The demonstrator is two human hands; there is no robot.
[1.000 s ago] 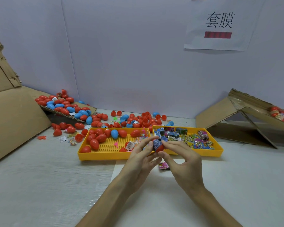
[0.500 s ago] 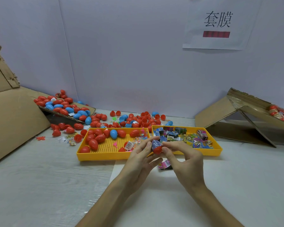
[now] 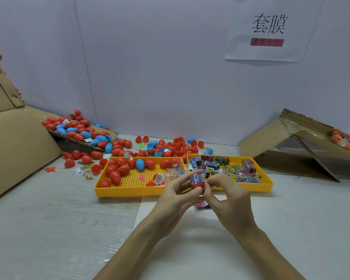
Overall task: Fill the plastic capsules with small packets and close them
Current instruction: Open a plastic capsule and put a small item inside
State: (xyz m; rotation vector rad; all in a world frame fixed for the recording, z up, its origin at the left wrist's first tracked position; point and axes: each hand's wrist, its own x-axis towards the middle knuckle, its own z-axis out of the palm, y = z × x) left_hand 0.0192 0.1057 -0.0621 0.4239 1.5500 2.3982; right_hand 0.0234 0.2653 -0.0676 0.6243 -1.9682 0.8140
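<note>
Two trays (image 3: pixel 129 192) on pale table (image 3: pixel 49 229), lilac wall (image 3: pixel 150 77) behind; my left hand (image 3: pixel 176 201) and right hand (image 3: pixel 230 203) pinch one capsule (image 3: pixel 197 185).

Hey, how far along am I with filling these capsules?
Probably early. Done: a few capsules sit in the cardboard box far right. In hand: left hand and right hand grip one red capsule with a blue packet on top, not closed. Left: many capsules in the left tray and behind it, packets in the right tray.
</note>
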